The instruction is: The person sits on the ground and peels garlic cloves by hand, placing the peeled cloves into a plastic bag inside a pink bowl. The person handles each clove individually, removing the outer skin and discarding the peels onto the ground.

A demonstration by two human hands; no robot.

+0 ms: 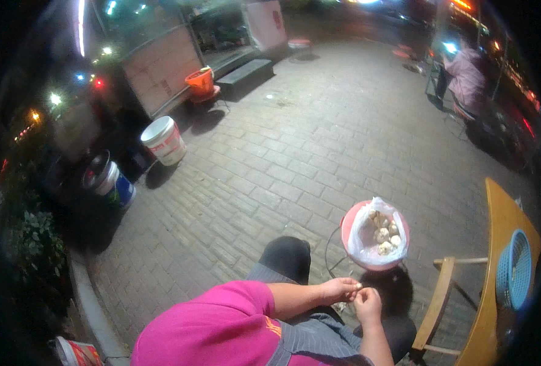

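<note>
My left hand (pixel 340 289) pinches a small whitish piece (pixel 359 285), likely a garlic clove, between thumb and fingertips. Right beside it, my right hand (pixel 368 302) is curled with thumb and forefinger together; whether anything is between them is too small to tell. Both hands are above my lap, over a grey striped apron (pixel 314 341). Just beyond them stands a round pink stool (pixel 350 219). On it lies an opened white plastic bag (pixel 361 249) with several whole garlic bulbs (pixel 382 235) inside. Some pale scraps show partly hidden under my hands.
To the right is a wooden table (pixel 492 256) with a blue plastic basket (pixel 513 270). White buckets (pixel 164 142) stand at the left on the brick paving (pixel 270 169). An orange bucket (pixel 200 84) rests on a stool near a dark step (pixel 246 75). A person (pixel 467 75) sits at the far right.
</note>
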